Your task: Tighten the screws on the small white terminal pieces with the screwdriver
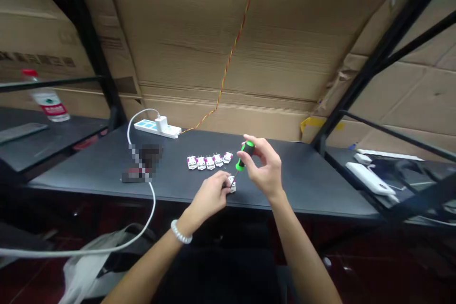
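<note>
Just in front of the right end of a row of five white parts [210, 164], the right hand [265, 166] is gripping a screwdriver [240, 166] at a sixth part [233, 189], which the left hand [213, 193] is pinching, seemingly unfinished, the row showing no clear progress.

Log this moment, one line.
left hand: holds small white-and-purple plastic-looking part | right hand: grips green-and-black screwdriver, tip at part | beyond: five similar parts
</note>
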Demonstrator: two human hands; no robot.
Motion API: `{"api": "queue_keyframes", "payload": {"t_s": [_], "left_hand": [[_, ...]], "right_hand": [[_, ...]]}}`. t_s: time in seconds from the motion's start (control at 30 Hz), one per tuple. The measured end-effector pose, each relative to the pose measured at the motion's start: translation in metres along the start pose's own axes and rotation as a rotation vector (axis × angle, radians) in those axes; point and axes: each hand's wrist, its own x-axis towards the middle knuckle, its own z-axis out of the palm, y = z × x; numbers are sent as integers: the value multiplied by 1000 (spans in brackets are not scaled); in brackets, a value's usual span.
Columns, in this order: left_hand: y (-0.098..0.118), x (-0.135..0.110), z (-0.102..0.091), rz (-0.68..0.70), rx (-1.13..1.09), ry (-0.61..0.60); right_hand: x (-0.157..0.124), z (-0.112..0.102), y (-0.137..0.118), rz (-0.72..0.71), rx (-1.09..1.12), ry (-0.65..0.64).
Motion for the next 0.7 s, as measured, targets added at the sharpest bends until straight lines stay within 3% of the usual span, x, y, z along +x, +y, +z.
{"api": "queue_keyframes", "payload": {"t_s": [0.33, 0.7], "left_hand": [[0, 1, 1, -7, 0, 2], [1, 0, 1, 9, -2, 10]], "right_hand": [[-1, 2, 2, -14, -91, 69], [-1, 2, -3, -201, -276, 196]]}}
